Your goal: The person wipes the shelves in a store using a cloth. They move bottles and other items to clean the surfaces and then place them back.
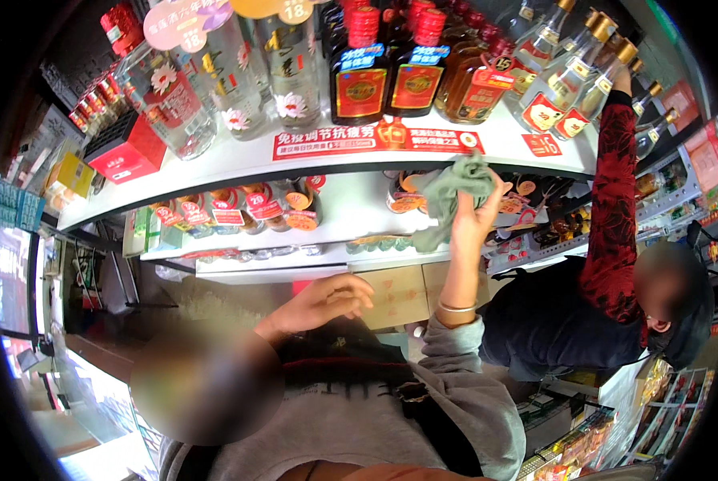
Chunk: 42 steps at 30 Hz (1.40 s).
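A crumpled grey-green cloth (pixel 457 188) is gripped in my right hand (pixel 481 210), raised at the front edge of the white upper shelf (pixel 230 164). Part of the cloth hangs below that edge, in front of bottles on the tier beneath. My left hand (pixel 331 299) is held lower, in front of my body, with its fingers loosely bent and nothing in them. Dark bottles with red caps and red labels (pixel 361 76) stand on the upper shelf beyond my right hand. A red printed strip (pixel 375 138) runs along the shelf's front.
Tall clear bottles (pixel 166 104) and a red box (pixel 125 148) stand at the shelf's left. Gold-capped bottles (pixel 547 92) crowd its right, where a co-worker's red-patterned sleeve (pixel 613 192) reaches in. Cardboard boxes (pixel 395 297) sit below the lower shelf with small bottles (pixel 266 210).
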Tool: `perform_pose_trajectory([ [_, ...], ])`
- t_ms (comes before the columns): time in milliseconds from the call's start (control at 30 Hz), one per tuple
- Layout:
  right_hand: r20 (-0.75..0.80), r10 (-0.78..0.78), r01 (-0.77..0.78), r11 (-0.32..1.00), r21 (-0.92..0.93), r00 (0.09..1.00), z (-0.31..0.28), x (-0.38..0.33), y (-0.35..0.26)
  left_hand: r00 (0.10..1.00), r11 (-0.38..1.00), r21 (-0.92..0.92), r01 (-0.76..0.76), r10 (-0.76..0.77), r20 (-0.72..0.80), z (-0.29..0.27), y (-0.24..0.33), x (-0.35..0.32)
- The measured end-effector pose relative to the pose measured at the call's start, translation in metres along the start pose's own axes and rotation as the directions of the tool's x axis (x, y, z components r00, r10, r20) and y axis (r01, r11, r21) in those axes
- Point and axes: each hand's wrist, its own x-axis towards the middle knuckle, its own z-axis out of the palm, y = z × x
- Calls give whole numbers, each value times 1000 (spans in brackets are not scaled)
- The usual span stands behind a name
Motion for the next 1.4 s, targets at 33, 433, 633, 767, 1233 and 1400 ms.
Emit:
perform_pose_trajectory([
  [33,108,134,-144,985,91,985,-3,-9,-2,1000,1000,4,3,-3,-17,-3,-4,-7],
  [433,500,530,-546,828,-129,685,7,-218,6,978,984,-21,-175,171,-119,-35,-35,-110],
  [633,516,577,-420,816,-398,633,95,-289,-29,913,937,281,-209,290,-287,-72,-60,-205],
  [767,637,678,-658,673,-338,366,189,-338,-94,783,908,360,-214,379,-492,-99,-77,-275],
  [1233,798,593,-158,803,-575,109,250,-438,-118,950,109,-945,-308,-17,-311,-174,-175,-398],
  [1400,842,537,139,839,-527,-52,250,-454,-107,962,-67,-961,-267,41,-270,-164,-175,-395],
])
